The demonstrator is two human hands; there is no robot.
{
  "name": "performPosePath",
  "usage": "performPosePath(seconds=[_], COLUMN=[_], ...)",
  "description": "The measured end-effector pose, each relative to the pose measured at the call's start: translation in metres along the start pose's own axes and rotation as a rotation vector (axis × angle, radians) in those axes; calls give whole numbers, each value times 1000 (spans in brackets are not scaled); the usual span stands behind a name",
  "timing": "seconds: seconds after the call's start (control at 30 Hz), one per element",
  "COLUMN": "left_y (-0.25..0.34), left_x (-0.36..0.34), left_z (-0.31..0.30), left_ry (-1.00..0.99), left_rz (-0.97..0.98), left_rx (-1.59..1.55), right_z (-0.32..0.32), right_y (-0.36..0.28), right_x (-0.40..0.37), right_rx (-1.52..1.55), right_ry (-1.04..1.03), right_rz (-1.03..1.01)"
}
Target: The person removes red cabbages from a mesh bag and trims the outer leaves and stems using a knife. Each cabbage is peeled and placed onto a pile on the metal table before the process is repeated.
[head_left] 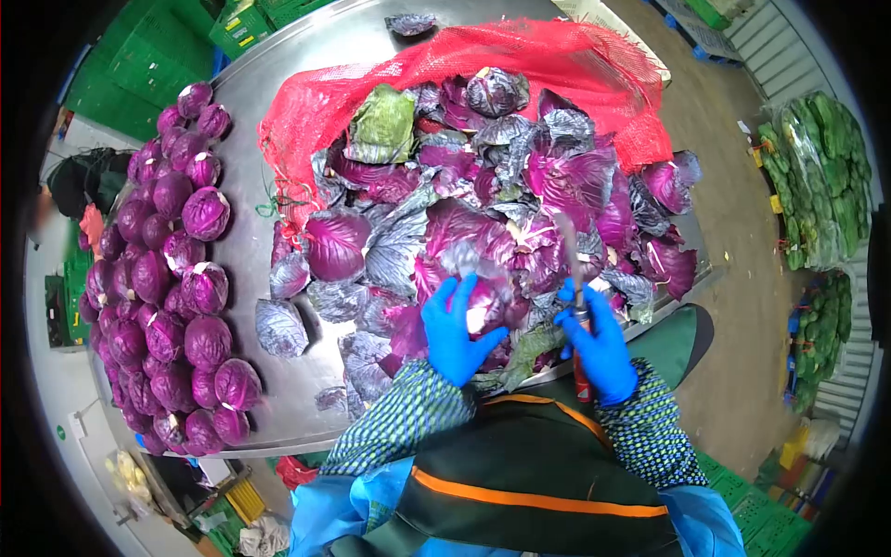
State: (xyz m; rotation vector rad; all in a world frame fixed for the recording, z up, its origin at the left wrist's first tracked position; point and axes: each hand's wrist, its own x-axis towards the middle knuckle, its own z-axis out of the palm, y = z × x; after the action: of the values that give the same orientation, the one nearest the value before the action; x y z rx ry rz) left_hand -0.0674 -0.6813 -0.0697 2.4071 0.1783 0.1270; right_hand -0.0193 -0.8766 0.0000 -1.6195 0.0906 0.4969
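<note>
My left hand (457,334), in a blue glove, grips a red cabbage (490,299) from its left side, thumb and fingers spread around it. A pale cut stem shows on the cabbage, which is partly blurred. In my right hand (601,348), also gloved in blue, is a knife (582,320) with a red handle, its blade pointing up and away from me, just right of the cabbage. Loose purple cabbage leaves (336,246) lie heaped under and beyond both hands. Behind the heap, a red mesh sack (464,56) is spread around the leaves.
Many trimmed red cabbages (206,213) are piled along the left of the metal table (243,121). Green crates (153,70) stand beyond its far left side. Bagged green vegetables (821,176) stand at the right by the wall. One loose leaf (410,24) lies at the far edge.
</note>
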Motion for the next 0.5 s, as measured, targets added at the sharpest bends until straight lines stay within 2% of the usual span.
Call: performPosePath(seconds=[0.07, 0.13, 0.17, 0.27, 0.3, 0.5], left_y=[6, 7, 9, 14, 16, 15], left_x=[6, 6, 4, 8, 15, 28], left_z=[-1, -3, -4, -3, -4, 3], left_ry=[-9, 20, 16, 28, 30, 0], left_rz=[31, 59, -33, -146, -120, -113], left_rx=[16, -189, -278, -228, -191, -146], right_z=[5, 3, 7, 14, 17, 20], right_y=[10, 17, 15, 20, 19, 29], right_x=[-12, -20, -23, -20, -17, 3], right_rx=[-141, -582, -618, -737, -759, -914], right_ry=[-60, -116, -132, -183, -152, -138], right_rz=[-9, -338, -297, -288, -379, -382])
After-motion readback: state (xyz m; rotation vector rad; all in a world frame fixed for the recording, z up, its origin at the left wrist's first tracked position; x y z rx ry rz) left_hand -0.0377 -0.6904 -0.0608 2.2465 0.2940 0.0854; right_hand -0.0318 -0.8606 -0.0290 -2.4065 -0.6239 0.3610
